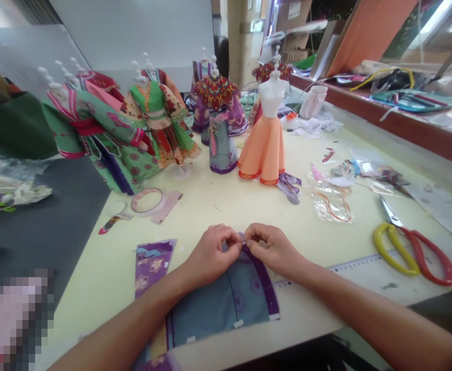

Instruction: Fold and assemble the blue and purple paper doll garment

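A blue-grey fabric piece (pixel 206 309) with a dark purple border lies on the table in front of me, small white tabs along its near edge. My left hand (pixel 216 252) pinches its far edge between thumb and fingers. Close beside it, my right hand (pixel 270 250) pinches the same far corner, near the top of the purple border. The fingertips of both hands almost meet there, and whatever tiny part lies between them is hidden. Left of the blue cloth is a purple floral fabric strip (pixel 148 273), partly covered by my left forearm.
Scissors (pixel 409 247) with yellow and red handles lie at right beside a clear ruler (pixel 357 262). Dressed miniature mannequins stand along the back, one in an orange skirt (pixel 264 147). A tape roll (pixel 146 201) and a small cutter (pixel 110 225) lie at left; plastic bags (pixel 332 206) at right.
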Available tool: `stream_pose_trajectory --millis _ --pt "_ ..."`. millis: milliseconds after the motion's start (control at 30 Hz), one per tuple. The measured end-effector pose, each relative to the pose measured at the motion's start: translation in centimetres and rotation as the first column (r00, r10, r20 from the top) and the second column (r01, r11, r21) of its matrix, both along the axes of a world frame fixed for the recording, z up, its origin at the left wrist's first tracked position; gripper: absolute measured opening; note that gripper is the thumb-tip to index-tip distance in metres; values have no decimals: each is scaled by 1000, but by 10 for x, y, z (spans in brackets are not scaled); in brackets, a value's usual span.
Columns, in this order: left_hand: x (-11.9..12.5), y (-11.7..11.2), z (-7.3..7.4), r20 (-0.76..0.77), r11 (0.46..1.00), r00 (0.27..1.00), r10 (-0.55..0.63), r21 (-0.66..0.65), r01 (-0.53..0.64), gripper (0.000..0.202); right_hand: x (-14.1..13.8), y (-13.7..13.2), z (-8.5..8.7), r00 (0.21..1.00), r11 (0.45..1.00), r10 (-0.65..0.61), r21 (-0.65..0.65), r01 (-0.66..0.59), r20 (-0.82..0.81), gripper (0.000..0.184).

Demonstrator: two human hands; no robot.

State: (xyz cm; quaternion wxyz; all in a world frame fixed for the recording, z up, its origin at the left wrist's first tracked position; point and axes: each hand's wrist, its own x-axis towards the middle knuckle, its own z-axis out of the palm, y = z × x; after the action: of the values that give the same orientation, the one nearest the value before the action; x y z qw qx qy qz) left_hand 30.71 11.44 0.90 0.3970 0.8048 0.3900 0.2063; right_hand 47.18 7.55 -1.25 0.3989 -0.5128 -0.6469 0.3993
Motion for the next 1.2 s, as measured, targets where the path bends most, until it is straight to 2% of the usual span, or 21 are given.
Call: stream_pose_trajectory --millis 300,467,700,767,833,900,967,1067,1200 --pt "-4 3 0 40 994 999 -21 -103 25 13 4 3 2 985 984 31 -170 -60 -168 9" --pt "-4 3 -2 48 991 998 34 -130 -28 12 3 2 8 982 984 -6 -175 -28 -191 10" --pt "-3 3 -3 73 994 996 56 -101 -48 11 2 1 5 976 984 -35 -179 -4 -216 13" --pt "-4 1 -4 85 995 991 100 0 -101 8 2 1 4 970 980 -45 -199 -3 -237 14" --pt "-4 -1 -5 122 965 983 138 205 -161 7 2 2 2 966 979 -57 -205 5 -250 14" --pt "-4 -4 -6 144 890 983 112 426 -164 3 1 3 1 962 978 -65 -207 10 -263 14" --pt "-3 -6 -6 111 820 992 63 560 -115 7 1 3 -1 957 978 -67 -209 7 -281 13" --pt "-1 -9 -6 52 767 997 65 637 -84 9 2 2 -2 956 978 -64 -206 4 -286 12" --pt "1 -10 -5 34 742 996 85 665 -86 11 1 1 -3 966 983 -56 -184 8 -253 13"
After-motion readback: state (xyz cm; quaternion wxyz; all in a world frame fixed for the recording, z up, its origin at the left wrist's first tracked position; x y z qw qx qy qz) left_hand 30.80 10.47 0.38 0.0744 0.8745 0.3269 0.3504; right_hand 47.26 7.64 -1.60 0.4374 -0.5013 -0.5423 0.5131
